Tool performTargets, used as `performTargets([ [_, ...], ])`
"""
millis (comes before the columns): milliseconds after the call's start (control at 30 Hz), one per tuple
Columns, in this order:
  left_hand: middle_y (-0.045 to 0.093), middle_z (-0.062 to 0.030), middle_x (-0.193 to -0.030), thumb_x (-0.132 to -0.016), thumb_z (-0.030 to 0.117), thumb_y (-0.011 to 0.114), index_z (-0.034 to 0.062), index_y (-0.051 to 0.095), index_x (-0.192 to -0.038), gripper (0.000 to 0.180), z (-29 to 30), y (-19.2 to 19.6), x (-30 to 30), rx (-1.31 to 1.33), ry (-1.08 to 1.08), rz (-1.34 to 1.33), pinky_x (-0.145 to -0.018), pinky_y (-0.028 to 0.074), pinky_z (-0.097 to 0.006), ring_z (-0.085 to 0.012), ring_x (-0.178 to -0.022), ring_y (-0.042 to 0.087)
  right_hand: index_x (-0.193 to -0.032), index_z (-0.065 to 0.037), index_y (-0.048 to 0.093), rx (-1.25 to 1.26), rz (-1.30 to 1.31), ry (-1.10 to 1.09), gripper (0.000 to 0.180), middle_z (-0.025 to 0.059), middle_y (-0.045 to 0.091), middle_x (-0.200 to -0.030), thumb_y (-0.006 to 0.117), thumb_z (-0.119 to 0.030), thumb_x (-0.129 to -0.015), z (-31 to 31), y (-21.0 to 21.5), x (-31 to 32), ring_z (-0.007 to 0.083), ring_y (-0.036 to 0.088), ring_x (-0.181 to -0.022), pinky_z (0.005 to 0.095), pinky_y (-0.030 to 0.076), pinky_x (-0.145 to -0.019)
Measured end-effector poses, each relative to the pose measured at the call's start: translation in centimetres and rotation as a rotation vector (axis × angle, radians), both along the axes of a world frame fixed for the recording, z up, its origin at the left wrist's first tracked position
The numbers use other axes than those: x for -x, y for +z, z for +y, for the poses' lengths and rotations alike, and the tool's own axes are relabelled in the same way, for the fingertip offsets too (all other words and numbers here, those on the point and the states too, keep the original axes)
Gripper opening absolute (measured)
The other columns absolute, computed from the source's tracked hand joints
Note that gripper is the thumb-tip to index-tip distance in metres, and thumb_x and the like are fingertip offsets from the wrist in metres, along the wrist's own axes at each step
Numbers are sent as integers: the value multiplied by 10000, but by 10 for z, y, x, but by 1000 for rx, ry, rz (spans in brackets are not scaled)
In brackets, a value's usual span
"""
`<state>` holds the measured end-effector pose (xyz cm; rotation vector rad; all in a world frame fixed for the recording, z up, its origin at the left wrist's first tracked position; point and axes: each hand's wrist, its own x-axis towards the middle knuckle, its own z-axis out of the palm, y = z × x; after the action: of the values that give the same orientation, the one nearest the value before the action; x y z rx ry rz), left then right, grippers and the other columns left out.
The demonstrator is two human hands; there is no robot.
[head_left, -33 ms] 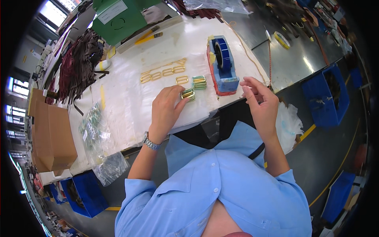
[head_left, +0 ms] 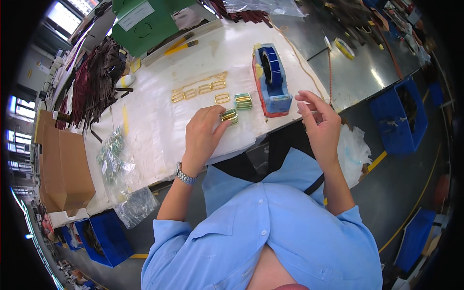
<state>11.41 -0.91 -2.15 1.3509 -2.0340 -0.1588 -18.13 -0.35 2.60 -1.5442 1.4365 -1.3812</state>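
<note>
My left hand (head_left: 203, 133), with a metal watch on its wrist, is closed on a small stack of gold slide buckles (head_left: 229, 116) at the white work surface. Just right of it stands another stack of gold buckles (head_left: 243, 101) with a greenish sheen. A single buckle (head_left: 222, 98) lies flat beside that stack, and farther back is a row of loose gold buckles (head_left: 205, 88). My right hand (head_left: 321, 122) is raised by the near end of a blue tape dispenser (head_left: 279, 92). Its thumb and forefinger come close together; anything between them is too small to make out.
Clear plastic bags (head_left: 113, 150) lie to the left, near a brown cardboard box (head_left: 65, 164). Dark leather strips (head_left: 99, 72) hang behind them. At the back stand a green box (head_left: 145, 29) and yellow-handled tools (head_left: 181, 45). A blue bin (head_left: 401, 116) is at the right.
</note>
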Motion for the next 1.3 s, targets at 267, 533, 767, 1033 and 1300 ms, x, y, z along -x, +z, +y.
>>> performTargets([
  [267,747,-148,-1159,-904,109,808,38,727,-1163,281,2,24,14,32,27,33,-902,578,-429,-344,-1077,706,-1051,19,800,-208,35,129,387,84,693,-1134,703,-356,-1057,-60,-33,9,138,621,-921,268,496,-803],
  [533,739,-127,-1182,-891,35,754,7,742,-1071,183,-68,62,81,416,-322,-68,-1017,539,-455,-322,-1186,684,-921,22,788,-199,-260,221,187,60,660,-1132,826,-159,-945,-66,-43,-6,119,624,-943,261,478,-873],
  [767,729,-136,-1249,-878,80,775,-15,736,-1118,261,-100,52,97,455,-317,-189,-1092,498,-452,-300,-1225,679,-912,40,741,-126,-369,269,167,36,623,-1078,814,-105,-949,-5,-19,-17,62,574,-862,218,474,-798],
  [1033,706,-131,-1378,-976,203,759,28,690,-1335,405,-117,52,98,363,-222,-191,-997,553,-431,-352,-1149,697,-917,27,739,-395,-437,285,127,30,597,-1087,808,-75,-945,52,-107,-2,69,559,-972,221,443,-834],
  [1300,756,-120,-1070,-956,157,760,72,760,-1082,152,-109,69,53,164,-80,12,-789,572,-406,-330,-917,723,-923,39,744,-304,-450,319,108,49,660,-1078,801,-49,-948,54,-103,-6,75,620,-892,220,516,-782],
])
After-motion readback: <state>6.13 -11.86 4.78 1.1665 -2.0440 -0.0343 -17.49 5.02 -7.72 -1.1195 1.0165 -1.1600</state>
